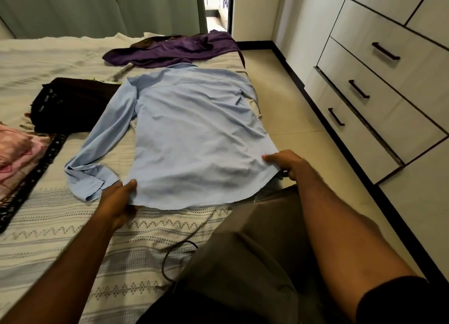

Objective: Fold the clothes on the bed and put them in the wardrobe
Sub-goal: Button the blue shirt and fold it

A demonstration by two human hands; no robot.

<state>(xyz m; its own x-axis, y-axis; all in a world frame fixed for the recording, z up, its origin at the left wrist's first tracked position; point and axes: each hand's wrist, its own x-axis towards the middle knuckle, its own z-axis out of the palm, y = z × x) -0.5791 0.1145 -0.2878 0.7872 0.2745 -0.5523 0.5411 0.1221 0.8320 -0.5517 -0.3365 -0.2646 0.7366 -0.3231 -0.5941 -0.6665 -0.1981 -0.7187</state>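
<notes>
A light blue long-sleeved shirt lies spread back-up on the bed, collar at the far end and one sleeve stretched out to the left. My left hand pinches the shirt's hem at its near left corner. My right hand grips the hem at the near right corner, by the bed's edge. A purple garment lies crumpled beyond the collar. A dark folded garment sits left of the shirt. The wardrobe with black-handled drawers stands on the right.
Pink cloth on a dark patterned strip lies at the bed's left edge. A black cable loops on the bedspread near my leg. A tiled aisle runs between bed and wardrobe. Green curtains hang behind.
</notes>
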